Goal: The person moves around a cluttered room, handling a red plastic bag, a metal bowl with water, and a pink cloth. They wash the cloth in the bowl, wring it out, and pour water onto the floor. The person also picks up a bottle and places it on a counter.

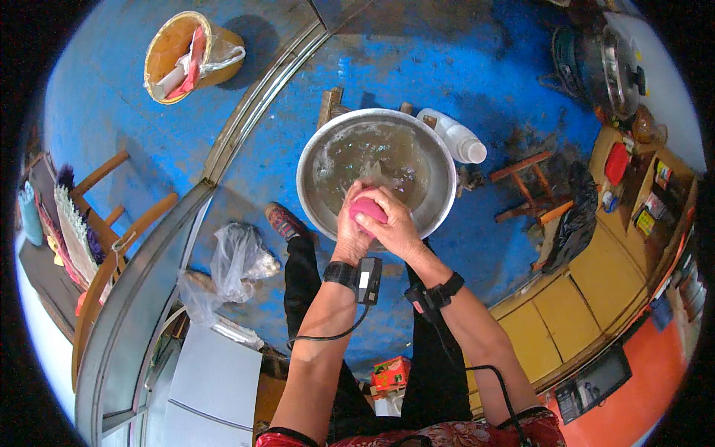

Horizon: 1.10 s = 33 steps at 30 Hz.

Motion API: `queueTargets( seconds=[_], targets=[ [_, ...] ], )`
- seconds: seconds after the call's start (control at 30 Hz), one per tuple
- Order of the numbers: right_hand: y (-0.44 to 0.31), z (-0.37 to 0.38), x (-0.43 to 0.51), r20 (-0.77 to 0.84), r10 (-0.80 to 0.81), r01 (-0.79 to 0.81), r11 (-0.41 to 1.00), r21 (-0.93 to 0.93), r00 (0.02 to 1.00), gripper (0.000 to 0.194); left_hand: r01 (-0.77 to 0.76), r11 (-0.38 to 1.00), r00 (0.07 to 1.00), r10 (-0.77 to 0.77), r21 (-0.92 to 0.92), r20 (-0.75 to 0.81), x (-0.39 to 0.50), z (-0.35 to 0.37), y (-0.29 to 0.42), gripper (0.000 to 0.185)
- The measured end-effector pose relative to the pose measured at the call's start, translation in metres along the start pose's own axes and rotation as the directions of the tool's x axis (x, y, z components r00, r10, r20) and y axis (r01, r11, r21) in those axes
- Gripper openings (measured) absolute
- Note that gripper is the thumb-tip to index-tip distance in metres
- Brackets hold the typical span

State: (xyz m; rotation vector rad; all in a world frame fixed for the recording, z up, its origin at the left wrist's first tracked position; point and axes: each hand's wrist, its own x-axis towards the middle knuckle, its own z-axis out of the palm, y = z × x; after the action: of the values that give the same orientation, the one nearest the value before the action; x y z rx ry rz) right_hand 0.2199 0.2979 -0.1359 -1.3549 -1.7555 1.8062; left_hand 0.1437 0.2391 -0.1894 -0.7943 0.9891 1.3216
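A wide metal basin [306,184] holds murky water [380,153] with some suds at its side. Over its near rim, both hands are pressed together around a balled pink cloth [370,208]. My left hand [347,226] wraps the cloth from the left, palm turned inward. From the right, my right hand [399,220] closes over it, thumb across the front. Part of the cloth is hidden by the fingers. Water appears to splash or run just beyond the fingertips. Each wrist wears a black strap with a small cabled device.
Wooden legs [329,106] show under the basin, beside a translucent plastic jug [455,137]. A wooden stool [522,184] stands right, near yellow cabinets [558,313]. A plastic bag [237,257] lies left by my shoe [282,220]. Beyond a metal door track [268,95] is a waste bucket [223,61].
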Motion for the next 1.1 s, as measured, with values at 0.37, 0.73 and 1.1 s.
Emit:
queueTargets(
  seconds=[0.37, 0.73, 1.1],
  targets=[
    [0.050, -0.004, 0.026, -0.212, 0.212, -0.250, 0.953, -0.171, 0.954, 0.014, -0.051, 0.969, 0.996, 0.068, 0.242, -0.062, -0.007, 0.014, -0.008, 0.028],
    [0.063, -0.017, 0.026, -0.222, 0.061, -0.205, 0.670, -0.714, 0.973, 0.038, -0.113, 0.942, 0.987, 0.142, 0.315, -0.070, -0.033, -0.010, 0.005, 0.071],
    [0.011, -0.013, -0.016, 0.125, -0.014, 0.019, 0.999, -0.034, 0.992, 0.017, 0.033, 0.999, 0.994, -0.037, 0.040, 0.100, -0.001, -0.002, 0.012, 0.038]
  ],
)
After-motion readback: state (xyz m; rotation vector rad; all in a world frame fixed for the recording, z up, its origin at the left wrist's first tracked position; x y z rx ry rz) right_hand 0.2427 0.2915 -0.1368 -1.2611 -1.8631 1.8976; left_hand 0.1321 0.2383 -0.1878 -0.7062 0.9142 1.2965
